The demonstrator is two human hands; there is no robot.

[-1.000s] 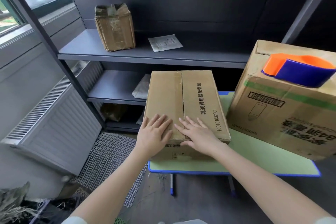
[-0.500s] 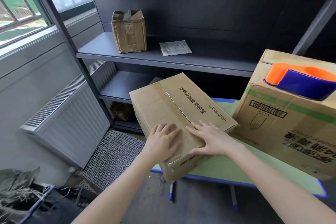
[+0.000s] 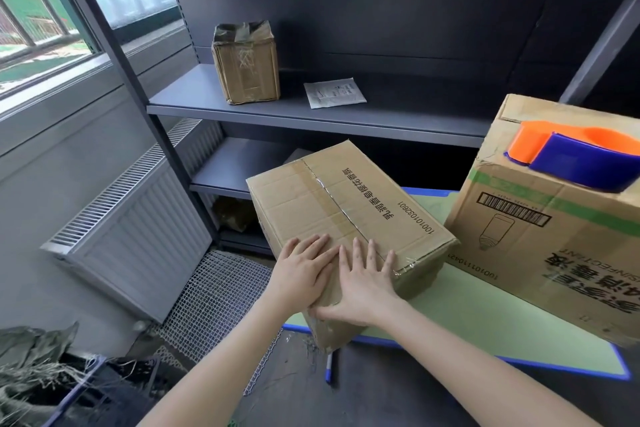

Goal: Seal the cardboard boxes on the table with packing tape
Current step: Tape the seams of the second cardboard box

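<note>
3 boxes, 2 hands, 1 dispenser.

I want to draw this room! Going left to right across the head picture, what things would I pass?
Window → radiator → small taped box on the shelf → paper sheet → big box with the tape dispenser on top. The pressed box spans the middle, so I skip it.

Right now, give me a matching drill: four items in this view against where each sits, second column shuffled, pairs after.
1 tape dispenser
2 small taped box
3 white paper packet
4 printed box

A lying flat on the grey shelf
B under left hand and right hand, on the green table
C atop the large carton
D upright on that shelf, left of the packet

Pairs: 1-C, 2-D, 3-A, 4-B
</note>
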